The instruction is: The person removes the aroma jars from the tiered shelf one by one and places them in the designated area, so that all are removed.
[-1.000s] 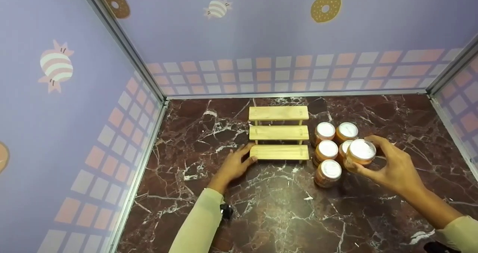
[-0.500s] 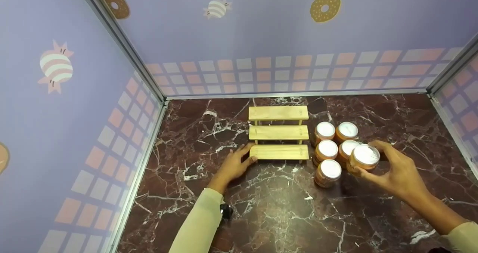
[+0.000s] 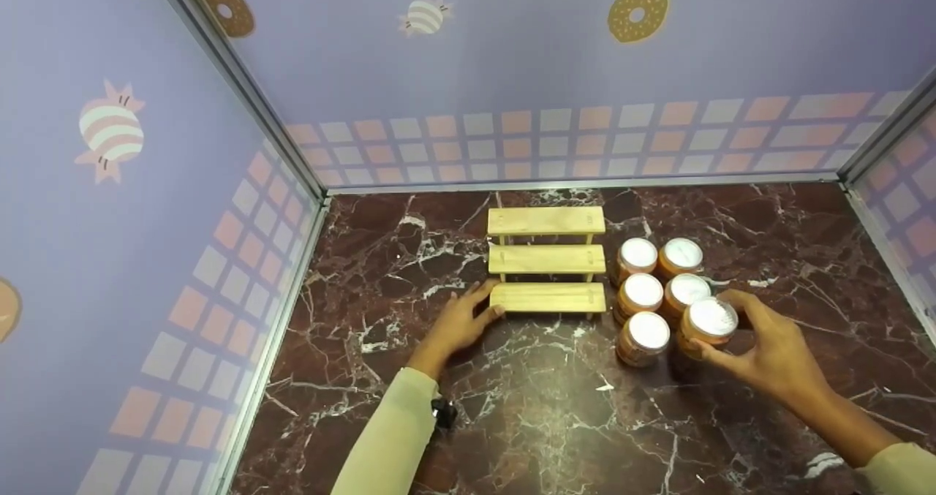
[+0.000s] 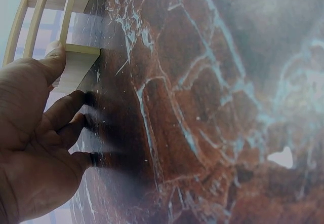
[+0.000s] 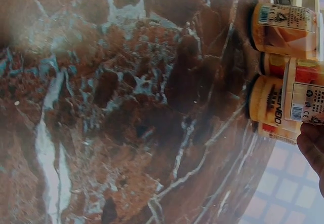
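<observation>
A three-tier wooden stand (image 3: 546,297) sits on the marble-patterned table. At the left end of its lowest tier, my left hand (image 3: 457,325) holds it between thumb and forefinger; the thumb (image 4: 55,57) lies against the edge, while other fingertips reach the table. My right hand (image 3: 779,349) pinches a white-lidded jar (image 3: 711,317) with orange contents. In the right wrist view this labelled jar (image 5: 306,100) is raised off the table, its base higher than the others'. Several similar jars (image 3: 643,291) stand upright in a close cluster between stand and right hand.
Purple panels (image 3: 468,56) with printed sweets and checks enclose the back and sides. A metal strip (image 3: 570,186) runs along the table's back edge. The nearest standing jar (image 3: 648,332) is just left of the held one. A white scrap (image 3: 604,387) lies in front.
The right hand first shifts the held jar slightly right, then lowers it toward the front of the cluster, uncovering more of the jar behind. The left hand and stand keep their place.
</observation>
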{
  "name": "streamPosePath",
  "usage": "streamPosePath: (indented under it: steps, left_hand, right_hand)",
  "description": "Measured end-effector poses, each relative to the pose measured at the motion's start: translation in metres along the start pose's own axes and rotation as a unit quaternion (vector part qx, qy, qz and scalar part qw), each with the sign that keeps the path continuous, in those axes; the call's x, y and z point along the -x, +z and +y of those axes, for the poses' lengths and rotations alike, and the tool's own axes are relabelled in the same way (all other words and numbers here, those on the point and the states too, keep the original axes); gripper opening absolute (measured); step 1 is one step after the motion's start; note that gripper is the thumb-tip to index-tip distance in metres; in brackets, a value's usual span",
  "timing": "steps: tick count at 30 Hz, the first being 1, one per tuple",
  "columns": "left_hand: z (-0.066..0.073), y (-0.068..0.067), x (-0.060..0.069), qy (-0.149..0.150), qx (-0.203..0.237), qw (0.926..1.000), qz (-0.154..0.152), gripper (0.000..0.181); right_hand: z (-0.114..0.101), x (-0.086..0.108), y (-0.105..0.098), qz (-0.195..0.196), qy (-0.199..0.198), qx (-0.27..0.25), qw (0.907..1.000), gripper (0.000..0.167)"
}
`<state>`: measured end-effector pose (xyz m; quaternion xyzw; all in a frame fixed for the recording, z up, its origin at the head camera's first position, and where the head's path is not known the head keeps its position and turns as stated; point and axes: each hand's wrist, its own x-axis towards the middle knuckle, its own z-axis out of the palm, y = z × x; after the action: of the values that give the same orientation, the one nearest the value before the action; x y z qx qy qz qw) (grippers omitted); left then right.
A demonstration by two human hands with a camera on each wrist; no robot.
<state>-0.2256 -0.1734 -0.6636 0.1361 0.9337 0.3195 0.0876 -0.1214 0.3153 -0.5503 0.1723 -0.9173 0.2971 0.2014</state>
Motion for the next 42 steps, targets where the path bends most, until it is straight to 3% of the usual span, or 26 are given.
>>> streamPosePath:
  steps: [10,20,30,42]
  left_hand:
    - [-0.005,0.003,-0.003,0.003,-0.004,1.0000,0.002,0.077]
    - [0.001,0.001,-0.001,-0.007,-0.001,1.0000,0.001,0.072]
    - [-0.002,0.002,-0.001,0.006,-0.006,0.9999,0.007,0.074]
    - [0.006,-0.002,0.002,0.009,-0.010,0.9999,0.009,0.073]
  right_hand:
    - [0.004,0.007,0.013,-0.024,0.023,0.012,0.9994,0.087]
    - [0.005,0.012,0.021,-0.036,0.028,0.000,0.9990,0.083]
    - [0.004,0.017,0.027,-0.051,0.036,-0.004,0.9980,0.079]
    - [0.002,0.018,0.027,-0.064,0.059,-0.012,0.9961,0.078]
